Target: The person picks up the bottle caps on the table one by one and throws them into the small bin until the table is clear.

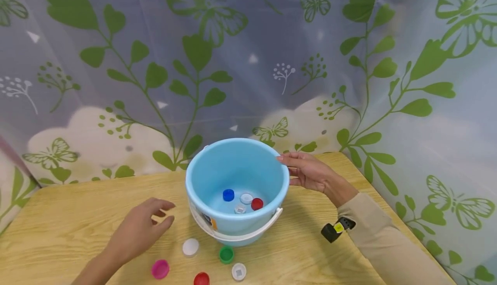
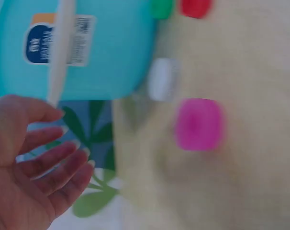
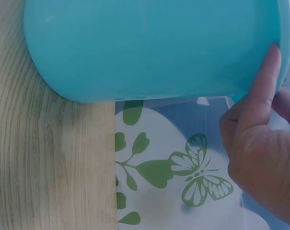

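Note:
A light blue bucket (image 1: 237, 222) stands upright on the table, its white handle (image 1: 248, 236) hanging down in front. Inside lie bottle caps: a blue cap (image 1: 228, 195), a red cap (image 1: 257, 204) and two whitish caps, one of them a white cap (image 1: 246, 198). My right hand (image 1: 308, 173) grips the bucket's rim at the right side; in the right wrist view one finger (image 3: 265, 88) lies along the outer wall. To the left of the bucket my left hand (image 1: 139, 227) hovers with loosely bent fingers, holding nothing.
Before the bucket lie a white cap (image 1: 190, 247), a green cap (image 1: 226, 255), a pink cap (image 1: 160, 269), a red cap (image 1: 201, 279) and another white cap (image 1: 238, 271). The wooden table (image 1: 77, 216) meets a patterned curtain (image 1: 233, 82) behind.

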`<state>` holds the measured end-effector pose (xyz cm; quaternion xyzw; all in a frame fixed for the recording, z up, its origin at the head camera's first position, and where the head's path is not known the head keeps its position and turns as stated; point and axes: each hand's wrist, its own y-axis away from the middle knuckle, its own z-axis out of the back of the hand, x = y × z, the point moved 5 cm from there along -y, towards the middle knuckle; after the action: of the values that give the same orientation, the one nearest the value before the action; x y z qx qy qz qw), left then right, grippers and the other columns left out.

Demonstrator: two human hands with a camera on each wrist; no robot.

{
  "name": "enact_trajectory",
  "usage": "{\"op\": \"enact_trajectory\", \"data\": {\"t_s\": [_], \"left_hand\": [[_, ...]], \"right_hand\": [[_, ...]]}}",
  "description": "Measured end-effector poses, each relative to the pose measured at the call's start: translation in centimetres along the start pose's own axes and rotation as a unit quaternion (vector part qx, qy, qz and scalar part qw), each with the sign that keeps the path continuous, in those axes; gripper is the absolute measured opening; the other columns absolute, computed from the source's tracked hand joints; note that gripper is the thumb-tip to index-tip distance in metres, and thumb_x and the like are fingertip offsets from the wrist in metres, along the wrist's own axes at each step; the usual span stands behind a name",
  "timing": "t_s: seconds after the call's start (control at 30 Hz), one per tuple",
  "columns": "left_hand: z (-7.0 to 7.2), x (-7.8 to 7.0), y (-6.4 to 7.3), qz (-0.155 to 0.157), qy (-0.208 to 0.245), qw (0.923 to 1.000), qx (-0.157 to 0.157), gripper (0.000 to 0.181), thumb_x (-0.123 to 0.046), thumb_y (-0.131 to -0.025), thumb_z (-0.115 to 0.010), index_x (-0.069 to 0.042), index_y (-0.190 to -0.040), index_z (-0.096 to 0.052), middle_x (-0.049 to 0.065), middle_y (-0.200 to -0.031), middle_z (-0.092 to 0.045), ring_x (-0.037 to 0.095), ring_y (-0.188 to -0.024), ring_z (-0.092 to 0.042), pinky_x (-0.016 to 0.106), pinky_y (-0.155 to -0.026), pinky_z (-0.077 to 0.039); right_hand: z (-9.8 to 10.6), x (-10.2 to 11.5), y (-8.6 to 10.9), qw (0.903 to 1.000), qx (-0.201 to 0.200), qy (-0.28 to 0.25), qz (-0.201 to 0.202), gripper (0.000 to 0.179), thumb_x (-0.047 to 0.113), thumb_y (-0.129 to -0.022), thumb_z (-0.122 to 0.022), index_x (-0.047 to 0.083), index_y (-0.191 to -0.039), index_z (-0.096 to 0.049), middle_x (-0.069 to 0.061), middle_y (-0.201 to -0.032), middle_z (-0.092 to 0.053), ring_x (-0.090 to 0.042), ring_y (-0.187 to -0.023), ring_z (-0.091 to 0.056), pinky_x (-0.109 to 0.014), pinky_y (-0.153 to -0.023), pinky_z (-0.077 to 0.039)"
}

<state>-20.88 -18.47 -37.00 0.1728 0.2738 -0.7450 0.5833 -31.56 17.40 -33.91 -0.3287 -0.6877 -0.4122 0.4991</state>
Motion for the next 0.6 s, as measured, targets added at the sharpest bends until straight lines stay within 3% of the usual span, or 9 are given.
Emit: {"op": "enact_trajectory", "data": {"t_s": [0.1, 0.2, 0.43, 0.6], "left_hand": [[-1.3, 1.5, 1.6, 0.018, 0.013, 0.9983, 0.054, 0.024, -0.019, -0.085, -0.071, -0.008, -0.106, -0.068, 0.003, -0.105, -0.063, 0.021, -0.091, -0.063, 0.030, -0.070, -0.056], [-2.4, 2.4, 2.9, 0.025, 0.005, 0.9959, 0.087, 0.027, -0.024, -0.082, -0.075, -0.010, -0.104, -0.069, -0.001, -0.104, -0.062, 0.021, -0.093, -0.062, 0.032, -0.072, -0.055], [-4.3, 2.9, 4.5, 0.029, -0.079, 0.9892, 0.120, 0.034, -0.028, -0.072, -0.082, -0.016, -0.102, -0.070, -0.001, -0.104, -0.061, 0.021, -0.093, -0.060, 0.043, -0.078, -0.055], [-5.1, 3.2, 4.9, -0.014, -0.103, 0.9810, 0.164, 0.017, -0.023, -0.075, -0.079, -0.019, -0.089, -0.070, -0.005, -0.091, -0.058, 0.016, -0.081, -0.059, 0.036, -0.067, -0.055]], "right_hand": [[-0.1, 0.0, -0.1, 1.0000, -0.001, 0.000, 0.000, 0.029, 0.019, -0.095, -0.060, 0.000, -0.116, -0.056, -0.011, -0.103, -0.063, -0.020, -0.089, -0.066, -0.037, -0.079, -0.055], [-0.1, 0.0, -0.1, 1.0000, -0.002, 0.006, -0.002, 0.030, 0.020, -0.095, -0.061, 0.000, -0.116, -0.056, -0.011, -0.104, -0.063, -0.020, -0.090, -0.066, -0.038, -0.080, -0.055], [0.0, 0.3, 0.1, 0.9998, -0.007, 0.016, -0.003, 0.029, 0.020, -0.094, -0.062, 0.000, -0.113, -0.055, -0.011, -0.105, -0.060, -0.021, -0.090, -0.065, -0.039, -0.080, -0.055], [0.0, 0.3, 0.0, 0.9998, -0.008, 0.015, -0.005, 0.028, 0.020, -0.093, -0.063, 0.001, -0.112, -0.056, -0.010, -0.103, -0.060, -0.020, -0.089, -0.065, -0.040, -0.080, -0.055]]}}
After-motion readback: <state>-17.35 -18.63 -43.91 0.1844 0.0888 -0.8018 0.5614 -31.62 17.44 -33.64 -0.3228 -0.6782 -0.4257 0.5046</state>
